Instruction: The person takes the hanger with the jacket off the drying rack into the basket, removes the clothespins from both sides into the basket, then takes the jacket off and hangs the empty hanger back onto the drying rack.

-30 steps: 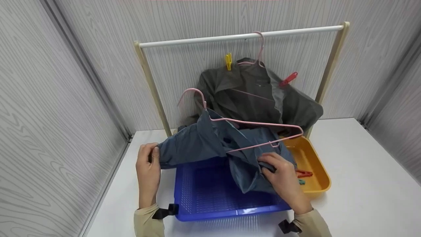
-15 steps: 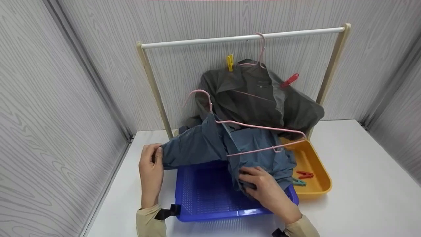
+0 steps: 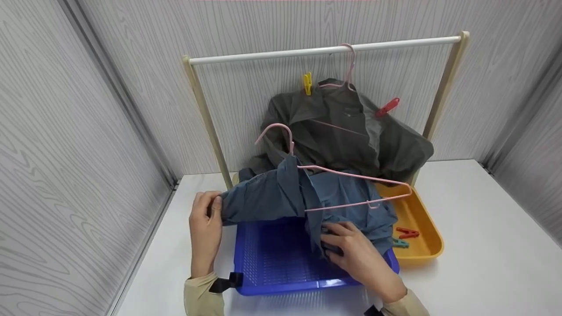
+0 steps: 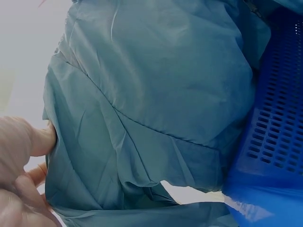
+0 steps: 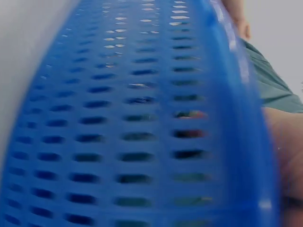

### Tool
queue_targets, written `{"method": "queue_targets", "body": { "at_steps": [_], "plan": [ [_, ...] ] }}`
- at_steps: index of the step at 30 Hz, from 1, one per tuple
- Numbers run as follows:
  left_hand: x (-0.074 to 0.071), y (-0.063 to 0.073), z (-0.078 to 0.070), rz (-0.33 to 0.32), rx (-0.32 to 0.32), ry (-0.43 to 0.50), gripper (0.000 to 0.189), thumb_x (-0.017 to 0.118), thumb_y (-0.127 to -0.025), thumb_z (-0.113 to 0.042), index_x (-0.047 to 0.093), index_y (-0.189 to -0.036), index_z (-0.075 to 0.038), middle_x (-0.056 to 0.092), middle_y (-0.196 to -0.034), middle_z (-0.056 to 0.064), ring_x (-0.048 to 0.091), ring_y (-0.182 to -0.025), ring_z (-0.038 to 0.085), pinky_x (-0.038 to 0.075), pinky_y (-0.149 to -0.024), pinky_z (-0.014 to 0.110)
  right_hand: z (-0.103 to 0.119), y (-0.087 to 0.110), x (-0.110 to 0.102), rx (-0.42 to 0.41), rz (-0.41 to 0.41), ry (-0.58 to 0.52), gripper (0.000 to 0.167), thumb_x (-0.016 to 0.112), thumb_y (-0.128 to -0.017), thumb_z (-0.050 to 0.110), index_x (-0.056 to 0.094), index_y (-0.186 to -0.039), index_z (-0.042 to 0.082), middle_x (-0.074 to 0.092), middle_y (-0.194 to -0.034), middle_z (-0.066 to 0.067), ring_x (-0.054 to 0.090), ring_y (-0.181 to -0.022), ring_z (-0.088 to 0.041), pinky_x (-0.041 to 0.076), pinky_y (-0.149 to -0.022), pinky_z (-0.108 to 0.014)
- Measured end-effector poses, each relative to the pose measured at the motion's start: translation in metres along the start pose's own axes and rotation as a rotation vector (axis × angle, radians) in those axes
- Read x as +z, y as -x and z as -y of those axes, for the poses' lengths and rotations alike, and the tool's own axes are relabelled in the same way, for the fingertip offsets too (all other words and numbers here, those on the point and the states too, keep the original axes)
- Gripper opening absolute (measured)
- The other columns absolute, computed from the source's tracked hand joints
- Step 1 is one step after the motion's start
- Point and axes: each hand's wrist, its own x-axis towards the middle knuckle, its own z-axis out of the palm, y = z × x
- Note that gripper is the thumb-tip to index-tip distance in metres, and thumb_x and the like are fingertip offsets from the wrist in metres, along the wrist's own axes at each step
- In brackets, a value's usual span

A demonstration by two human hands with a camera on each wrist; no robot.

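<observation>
A dark blue shirt [image 3: 261,197] hangs partly on a pink hanger [image 3: 351,174], its left part over one hanger arm and the other arm bare. My left hand [image 3: 206,219] pinches the shirt's left end between thumb and fingers; the left wrist view shows the cloth [image 4: 156,85] stretched away from the thumb. Lower right, my right hand [image 3: 351,245] grips a bunched fold of the shirt's front over the blue basket [image 3: 281,287]. In the right wrist view the basket wall [image 5: 104,142] covers most of the scene, and only an edge of the hand shows.
Behind, a dark grey shirt [image 3: 325,131] hangs from a rack's white rail [image 3: 263,55], with a yellow clothespin [image 3: 307,83] and a red clothespin [image 3: 388,106] on it. An orange tray [image 3: 432,237] with red and green clothespins stands right of the basket.
My right hand has moved left along the shirt with its fold. The pink hanger and the shirt have shifted slightly right and down; my left hand has moved a little right, still pinching.
</observation>
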Motion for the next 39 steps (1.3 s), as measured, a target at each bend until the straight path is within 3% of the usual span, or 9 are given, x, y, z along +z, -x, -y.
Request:
{"method": "queue_targets", "body": {
  "at_steps": [6, 9, 14, 17, 19, 29, 35, 39],
  "plan": [
    [0.005, 0.001, 0.029, 0.011, 0.019, -0.015, 0.013, 0.055, -0.100, -0.005, 0.067, -0.100, -0.001, 0.051, -0.088, 0.010, 0.042, -0.079, 0.017, 0.033, -0.071, 0.027, 0.008, 0.006, -0.025, -0.009, -0.117, 0.032, 0.046, 0.083, -0.078, 0.009, 0.072, -0.121, 0.021, 0.054, -0.140, 0.000, 0.046, -0.126, -0.022, 0.042, -0.100, -0.048],
    [0.006, 0.002, 0.037, 0.032, 0.037, -0.024, 0.013, 0.056, -0.101, -0.011, 0.068, -0.101, -0.005, 0.050, -0.088, 0.005, 0.042, -0.079, 0.014, 0.034, -0.071, 0.027, 0.009, 0.009, -0.037, -0.027, -0.204, 0.031, 0.047, 0.085, -0.076, 0.007, 0.072, -0.120, 0.019, 0.056, -0.138, 0.000, 0.045, -0.126, -0.022, 0.041, -0.101, -0.049],
    [0.007, 0.002, 0.033, 0.063, 0.073, -0.040, 0.013, 0.057, -0.100, -0.013, 0.068, -0.099, -0.007, 0.052, -0.087, 0.003, 0.044, -0.080, 0.015, 0.034, -0.072, 0.028, 0.008, 0.014, -0.054, -0.068, -0.438, -0.001, 0.052, 0.085, -0.074, 0.001, 0.070, -0.122, 0.015, 0.057, -0.135, -0.004, 0.047, -0.125, -0.023, 0.042, -0.102, -0.035],
    [0.009, 0.002, 0.027, 0.077, 0.103, -0.050, 0.012, 0.058, -0.100, -0.012, 0.069, -0.098, -0.007, 0.054, -0.088, 0.002, 0.044, -0.082, 0.015, 0.034, -0.074, 0.030, 0.007, 0.014, -0.059, -0.065, -0.565, -0.025, 0.057, 0.083, -0.075, -0.002, 0.067, -0.127, 0.014, 0.054, -0.139, -0.005, 0.046, -0.127, -0.025, 0.035, -0.106, -0.025],
    [0.010, 0.002, 0.025, 0.087, 0.126, -0.051, 0.012, 0.058, -0.100, -0.011, 0.069, -0.098, -0.007, 0.054, -0.088, 0.002, 0.044, -0.083, 0.015, 0.034, -0.075, 0.031, 0.006, 0.013, -0.059, -0.061, -0.625, -0.031, 0.059, 0.082, -0.075, -0.003, 0.065, -0.130, 0.012, 0.054, -0.141, -0.005, 0.046, -0.128, -0.026, 0.031, -0.109, -0.025],
    [0.018, 0.010, 0.006, 0.091, 0.227, -0.045, 0.011, 0.061, -0.096, -0.003, 0.070, -0.097, -0.009, 0.052, -0.084, -0.001, 0.042, -0.078, 0.014, 0.031, -0.077, 0.036, -0.007, 0.012, -0.054, 0.005, -0.646, -0.132, 0.054, 0.074, -0.084, -0.004, 0.062, -0.133, 0.014, 0.063, -0.127, -0.001, 0.054, -0.118, -0.019, 0.035, -0.104, -0.022],
    [0.027, 0.015, -0.007, 0.119, 0.241, -0.014, 0.012, 0.062, -0.096, -0.005, 0.072, -0.100, -0.011, 0.056, -0.089, -0.003, 0.044, -0.082, 0.014, 0.028, -0.082, 0.043, -0.012, 0.012, -0.059, -0.030, -0.744, -0.143, 0.054, 0.070, -0.082, -0.015, 0.070, -0.125, 0.017, 0.064, -0.101, -0.001, 0.057, -0.092, -0.013, 0.045, -0.088, -0.016],
    [0.034, 0.015, -0.007, 0.131, 0.247, 0.008, 0.013, 0.062, -0.097, -0.006, 0.072, -0.102, -0.011, 0.057, -0.092, -0.003, 0.047, -0.084, 0.014, 0.030, -0.082, 0.042, -0.017, 0.014, -0.064, -0.024, -0.775, -0.144, 0.050, 0.068, -0.084, -0.015, 0.071, -0.124, 0.015, 0.063, -0.097, -0.005, 0.056, -0.090, -0.014, 0.045, -0.084, -0.015]
  ]
}}
